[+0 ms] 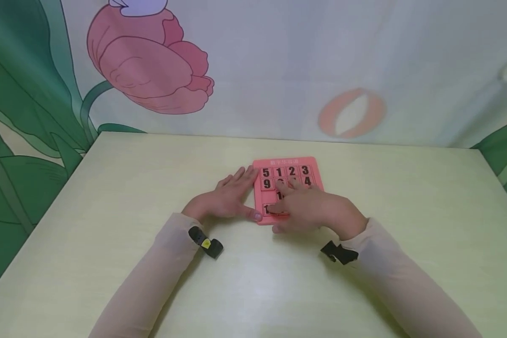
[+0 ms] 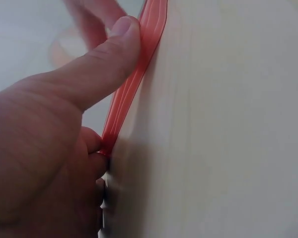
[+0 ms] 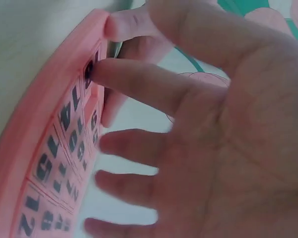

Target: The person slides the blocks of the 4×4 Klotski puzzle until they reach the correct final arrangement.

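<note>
A pink sliding number puzzle [image 1: 258, 191] lies flat on the table, its tiles bearing black numerals. My left hand [image 1: 224, 199] rests along the puzzle's left side, thumb by the lower left corner and straight fingers by the upper part of that edge. The left wrist view has the thumb [image 2: 121, 47] against the pink rim. My right hand [image 1: 310, 209] spreads over the lower right of the puzzle and covers several tiles. Its index fingertip touches a lower left tile [image 3: 89, 73]. Just above that tile, a slot without a tile shows the pink base.
The pale table [image 1: 245, 286] extends around the puzzle. Behind it hangs a light cloth [image 1: 270, 103] printed with a pink flower and green leaves. Dark straps [image 1: 339, 253] sit at both wrists over beige sleeves.
</note>
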